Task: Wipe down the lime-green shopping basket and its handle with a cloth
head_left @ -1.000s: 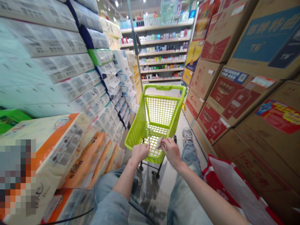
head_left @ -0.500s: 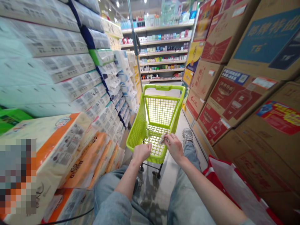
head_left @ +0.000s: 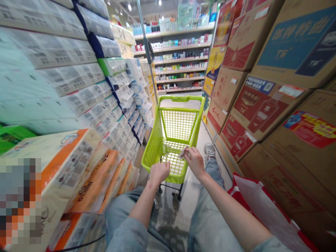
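A lime-green plastic shopping cart (head_left: 162, 179) stands before my knees, its mesh basket tilted up toward a long handle bar. Over its near left rim is my left hand (head_left: 159, 173), closed in a fist. What it holds, if anything, is hidden, and I cannot tell whether it touches the rim. My right hand (head_left: 194, 161), a ring on one finger, is beside the basket's right edge. Its fingertips pinch a small crumpled whitish piece, like a tissue (head_left: 182, 153), above the basket floor.
Stacked packs of tissue paper (head_left: 86, 157) line the left side. Cardboard cartons (head_left: 265, 112) are piled on the right, with a red-and-white bag (head_left: 258, 199) below them. A grey pole (head_left: 149, 49) rises behind the cart. Shelves of small goods (head_left: 181, 54) stand at the back.
The view has shifted slightly. Both hands keep almost the same places and grips; the whitish piece in my right fingers has turned a little. The cart has barely moved.
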A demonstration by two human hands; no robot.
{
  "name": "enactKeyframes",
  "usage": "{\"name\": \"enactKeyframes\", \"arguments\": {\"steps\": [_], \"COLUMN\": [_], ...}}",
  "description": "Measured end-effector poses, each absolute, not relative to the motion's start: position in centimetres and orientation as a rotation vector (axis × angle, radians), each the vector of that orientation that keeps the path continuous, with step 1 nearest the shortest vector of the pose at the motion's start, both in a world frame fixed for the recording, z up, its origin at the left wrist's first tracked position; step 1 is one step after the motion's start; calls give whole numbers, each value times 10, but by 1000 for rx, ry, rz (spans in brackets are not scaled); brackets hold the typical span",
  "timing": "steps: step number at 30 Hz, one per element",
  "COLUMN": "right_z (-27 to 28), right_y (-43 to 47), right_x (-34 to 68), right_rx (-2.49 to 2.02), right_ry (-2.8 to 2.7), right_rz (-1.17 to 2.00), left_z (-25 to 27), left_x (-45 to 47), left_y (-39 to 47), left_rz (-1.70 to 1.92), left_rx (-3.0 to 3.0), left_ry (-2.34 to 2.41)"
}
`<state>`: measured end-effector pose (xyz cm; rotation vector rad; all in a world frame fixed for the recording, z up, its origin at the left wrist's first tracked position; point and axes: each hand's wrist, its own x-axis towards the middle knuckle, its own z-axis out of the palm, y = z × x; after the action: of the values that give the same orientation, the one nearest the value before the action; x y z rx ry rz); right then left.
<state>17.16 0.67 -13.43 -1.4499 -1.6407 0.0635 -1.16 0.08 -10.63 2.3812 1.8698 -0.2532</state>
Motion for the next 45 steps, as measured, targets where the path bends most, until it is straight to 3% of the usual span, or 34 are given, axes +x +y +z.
{"name": "enactKeyframes", "arguments": {"steps": [25, 34, 45], "right_z": [-117, -136, -132], "right_y": [-2, -52, -20], "right_x": [169, 154, 167], "right_rx": [-1576, -1332, -1465], "right_ry": [-1837, -1978, -1651], "right_rz": [-163, -120, -77], "left_z": [-111, -112, -117], "left_x": [-2, 2, 3], "left_y": [-8, -10, -12], "left_rz": [-96, -46, 18], "left_rx": [2336, 2293, 2309], "left_ry": [1935, 1997, 2003]}}
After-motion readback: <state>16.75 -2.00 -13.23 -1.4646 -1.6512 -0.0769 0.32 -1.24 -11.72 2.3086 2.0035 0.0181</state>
